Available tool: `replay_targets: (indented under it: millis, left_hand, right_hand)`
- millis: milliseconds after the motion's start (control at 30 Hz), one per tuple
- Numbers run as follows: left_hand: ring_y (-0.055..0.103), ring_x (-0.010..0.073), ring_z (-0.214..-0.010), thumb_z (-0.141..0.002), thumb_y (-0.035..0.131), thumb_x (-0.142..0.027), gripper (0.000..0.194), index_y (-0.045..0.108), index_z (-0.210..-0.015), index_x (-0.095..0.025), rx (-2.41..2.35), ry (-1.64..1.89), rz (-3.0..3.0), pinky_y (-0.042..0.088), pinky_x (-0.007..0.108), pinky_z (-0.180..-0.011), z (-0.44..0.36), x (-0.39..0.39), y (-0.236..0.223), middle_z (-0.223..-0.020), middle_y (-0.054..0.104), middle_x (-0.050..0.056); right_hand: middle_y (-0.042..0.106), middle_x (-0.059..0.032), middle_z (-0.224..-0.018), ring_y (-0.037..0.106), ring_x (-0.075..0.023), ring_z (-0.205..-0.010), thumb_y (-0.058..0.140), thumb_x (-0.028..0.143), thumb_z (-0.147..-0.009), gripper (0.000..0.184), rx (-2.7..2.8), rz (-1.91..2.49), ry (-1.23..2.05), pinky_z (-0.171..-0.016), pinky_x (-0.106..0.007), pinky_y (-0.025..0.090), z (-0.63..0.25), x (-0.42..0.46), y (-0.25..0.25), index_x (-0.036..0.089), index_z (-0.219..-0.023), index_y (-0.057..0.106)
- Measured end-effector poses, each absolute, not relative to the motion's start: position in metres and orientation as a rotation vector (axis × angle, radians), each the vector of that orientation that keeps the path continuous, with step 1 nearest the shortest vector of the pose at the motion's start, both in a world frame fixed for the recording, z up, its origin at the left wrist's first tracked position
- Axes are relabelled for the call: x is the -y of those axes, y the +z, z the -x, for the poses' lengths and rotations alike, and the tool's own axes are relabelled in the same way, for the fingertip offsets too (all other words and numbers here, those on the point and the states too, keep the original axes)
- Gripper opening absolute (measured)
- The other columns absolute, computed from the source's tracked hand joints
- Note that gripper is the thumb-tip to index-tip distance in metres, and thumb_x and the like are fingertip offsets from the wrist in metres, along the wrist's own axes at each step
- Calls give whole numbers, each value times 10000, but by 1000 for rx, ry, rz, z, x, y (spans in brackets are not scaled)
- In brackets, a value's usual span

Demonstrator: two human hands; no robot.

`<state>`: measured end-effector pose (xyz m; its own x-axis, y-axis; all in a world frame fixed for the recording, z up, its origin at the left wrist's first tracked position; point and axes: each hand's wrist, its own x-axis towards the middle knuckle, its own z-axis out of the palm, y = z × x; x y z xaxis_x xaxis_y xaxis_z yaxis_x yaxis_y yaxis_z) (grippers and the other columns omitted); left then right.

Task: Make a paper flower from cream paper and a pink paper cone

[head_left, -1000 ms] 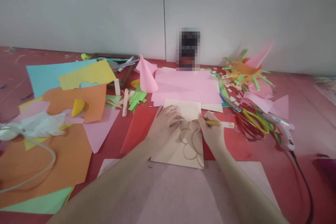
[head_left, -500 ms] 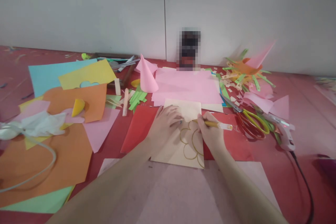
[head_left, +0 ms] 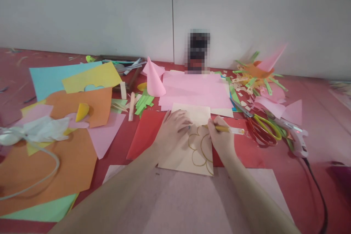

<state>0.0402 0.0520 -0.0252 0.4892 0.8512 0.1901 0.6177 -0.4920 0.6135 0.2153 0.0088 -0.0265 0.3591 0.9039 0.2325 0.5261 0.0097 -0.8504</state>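
Observation:
A cream sheet of paper (head_left: 178, 161) lies in front of me over a red sheet (head_left: 146, 131). My left hand (head_left: 174, 128) rests flat on it with the fingers stretched out. Drawn on the right half of the cream sheet is a gold-brown outline of rounded petals (head_left: 197, 158). My right hand (head_left: 222, 137) is closed round a gold pen (head_left: 222, 128) with a clear end. The pen's tip touches or nearly touches the paper at the top of the outline.
Pink sheets (head_left: 194, 89) and a pink paper cone (head_left: 155, 82) stand beyond my hands. Scissors (head_left: 263, 126) and a corded glue gun (head_left: 298, 142) lie to the right, near a paper piece with green strips (head_left: 259, 71). Orange paper (head_left: 68, 168) and a white cord (head_left: 56, 161) are left.
The pen and my right hand have shifted very slightly to the right. My left hand stays in place on the cream sheet.

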Motion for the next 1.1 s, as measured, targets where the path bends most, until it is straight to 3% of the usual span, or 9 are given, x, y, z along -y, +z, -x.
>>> replay_targets:
  millis: [133, 333, 700, 933, 1100]
  left_hand:
    - [437, 167, -1205, -852, 510, -242, 141, 609, -953, -243, -1208, 680, -2263, 169, 425, -1098, -40, -52, -26, -1215, 545, 30]
    - [449, 161, -1190, -850, 515, -245, 138, 610, -949, -250, -1222, 665, -2278, 159, 413, -1097, -40, -53, -27, -1210, 551, 20]
    - [456, 166, -1188, -844, 524, -234, 142, 611, -956, -245, -1220, 684, -2272, 171, 430, -1091, -40, -52, -26, -1224, 544, 28]
    - [444, 160, -1200, -846, 524, -235, 142, 607, -960, -238, -1194, 680, -2313, 181, 412, -1090, -40, -52, -26, -1192, 566, 35]
    - [451, 165, -1193, -848, 516, -226, 141, 607, -956, -235, -1207, 679, -2306, 196, 419, -1085, -40, -52, -26, -1207, 553, 39]
  right_hand:
    - [399, 75, -406, 439, -99, -416, 485, 320, -832, 328, 1279, 1636, 572, -479, -215, 342, -215, -9, -23, 217, -551, 352]
    - [346, 85, -407, 375, -92, -387, 488, 291, -818, 335, 1229, 1629, 492, -442, -217, 311, -215, -10, -22, 224, -541, 313]
    - [493, 67, -388, 478, -108, -386, 519, 296, -813, 302, 1199, 1565, 671, -472, -220, 390, -217, -11, -18, 217, -546, 400]
    - [383, 79, -398, 384, -97, -393, 491, 278, -803, 322, 1230, 1620, 494, -432, -214, 320, -213, -10, -19, 225, -529, 330]
    - [446, 75, -382, 455, -107, -389, 495, 292, -821, 310, 1211, 1607, 592, -476, -223, 380, -217, -9, -19, 224, -547, 370]
